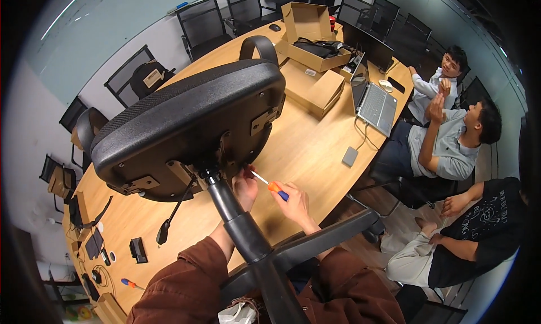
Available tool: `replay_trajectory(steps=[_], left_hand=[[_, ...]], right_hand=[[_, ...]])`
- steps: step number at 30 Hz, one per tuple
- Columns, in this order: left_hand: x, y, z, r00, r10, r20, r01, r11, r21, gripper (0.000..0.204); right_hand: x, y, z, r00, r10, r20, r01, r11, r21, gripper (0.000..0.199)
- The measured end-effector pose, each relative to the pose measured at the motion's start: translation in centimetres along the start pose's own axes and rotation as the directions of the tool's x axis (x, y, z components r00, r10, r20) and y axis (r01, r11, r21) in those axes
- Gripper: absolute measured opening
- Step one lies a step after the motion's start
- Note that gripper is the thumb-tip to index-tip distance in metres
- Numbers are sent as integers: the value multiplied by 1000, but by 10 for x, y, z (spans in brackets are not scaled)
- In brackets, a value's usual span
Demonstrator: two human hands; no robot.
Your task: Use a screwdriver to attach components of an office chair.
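An office chair lies tipped over on the table, the dark underside of its seat [191, 138] facing me and its black gas lift column [239, 225] slanting down toward me. My right hand [294, 204] grips a screwdriver [276, 189] by its orange and blue handle. The shaft points up and left to the seat's underside, beside the metal mounting plate. Near its tip, my left hand [245, 190] has its fingers drawn together against the underside, partly behind the column. Whatever those fingers hold is too small to make out. A black adjusting lever [163, 232] hangs left of the column.
On the wooden table [304, 149] stand open cardboard boxes [313, 90], a laptop [376, 107] and a grey power bank-like block [350, 156]. Another screwdriver [131, 283] lies at lower left near cables. Several people sit along the right. The chair base's leg [332, 231] crosses near my right forearm.
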State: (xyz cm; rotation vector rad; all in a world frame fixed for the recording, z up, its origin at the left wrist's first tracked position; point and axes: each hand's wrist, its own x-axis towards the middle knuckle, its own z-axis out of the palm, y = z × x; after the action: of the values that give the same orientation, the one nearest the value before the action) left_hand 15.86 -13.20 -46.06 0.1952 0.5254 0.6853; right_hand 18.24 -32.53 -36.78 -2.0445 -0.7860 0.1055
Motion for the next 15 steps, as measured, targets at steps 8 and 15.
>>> replay_trajectory(steps=[8,15], left_hand=[[-9,23,4,1000,-17,-7,16,999,-48,25],[-24,29,24,999,-31,-21,31,999,33,22]], right_hand=[[11,-14,15,999,-35,-24,36,999,40,34],[15,-19,17,1000,-21,-16,22,998,57,34]])
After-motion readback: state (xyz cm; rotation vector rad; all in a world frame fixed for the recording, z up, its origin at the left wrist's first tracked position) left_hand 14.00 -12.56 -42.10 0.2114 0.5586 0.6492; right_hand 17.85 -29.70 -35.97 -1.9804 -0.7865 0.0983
